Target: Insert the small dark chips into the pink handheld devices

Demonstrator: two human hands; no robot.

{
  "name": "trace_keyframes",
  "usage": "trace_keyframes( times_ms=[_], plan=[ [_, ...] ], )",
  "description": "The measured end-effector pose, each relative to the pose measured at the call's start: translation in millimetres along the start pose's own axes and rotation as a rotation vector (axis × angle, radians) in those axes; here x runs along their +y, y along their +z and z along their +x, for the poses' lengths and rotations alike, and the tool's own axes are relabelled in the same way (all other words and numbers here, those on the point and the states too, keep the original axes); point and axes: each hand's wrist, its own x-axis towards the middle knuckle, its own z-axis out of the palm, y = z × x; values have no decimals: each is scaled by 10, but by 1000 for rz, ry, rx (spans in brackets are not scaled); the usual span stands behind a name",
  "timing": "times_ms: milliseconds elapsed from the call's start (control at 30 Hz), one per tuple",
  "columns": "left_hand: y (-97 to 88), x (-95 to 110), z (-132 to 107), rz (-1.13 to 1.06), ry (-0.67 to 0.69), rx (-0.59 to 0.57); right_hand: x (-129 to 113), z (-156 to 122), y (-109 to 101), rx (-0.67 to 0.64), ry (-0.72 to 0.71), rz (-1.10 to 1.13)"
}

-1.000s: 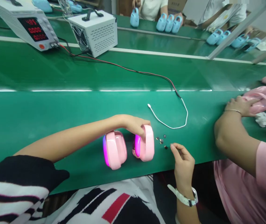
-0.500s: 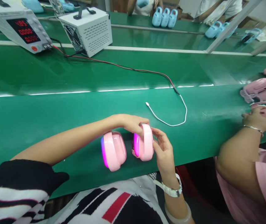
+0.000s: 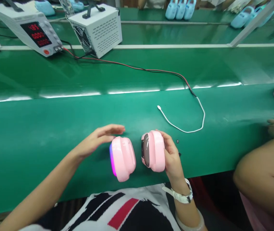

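Note:
Two pink rounded devices with broad handle bands sit side by side at the near edge of the bench. The left pink device (image 3: 124,158) glows purple-blue along its left face. On the right pink device (image 3: 158,150) the left face is dark. My right hand (image 3: 172,157) has its fingers wrapped round the right side of the right device. My left hand (image 3: 100,138) is open, fingers stretched out, just behind and left of the left device; whether it touches it I cannot tell.
A white-tipped cable (image 3: 187,131) runs from a power supply (image 3: 36,33) with red digits. Beside that stands a second white box (image 3: 100,30). Small dark bits (image 3: 177,141) lie right of my right hand. A co-worker's arm (image 3: 264,154) is at the right. Blue devices (image 3: 180,9) stand behind.
My left hand has left the right device and moved left, beside the left one. The purple light on the right device has gone dark. The view has shifted left.

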Motion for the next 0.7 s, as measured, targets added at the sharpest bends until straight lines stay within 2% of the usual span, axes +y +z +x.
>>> trace_keyframes(
  times_ms=[67, 133, 233, 333, 533, 633, 700],
  plan=[
    [75, -167, -243, -38, 20, -27, 7, 4, 12, 5, 7, 31],
    [220, -270, -369, -10, 55, 21, 5, 10, 18, 11, 19, 41],
    [444, -316, -369, 29, 92, 162, -3, 12, 16, 13, 38, 45],
    [561, -290, -291, 10, 102, 202, -2, 8, 12, 8, 40, 51],
    [540, -238, -243, -45, 44, 221, -1, 18, 31, 25, 19, 36],
    [511, -272, -243, -6, 72, 174, -25, 26, 31, 29, 6, -3],
    [514, -283, -236, 20, 92, 189, -49, 27, 22, 22, -1, -25]
  ],
)
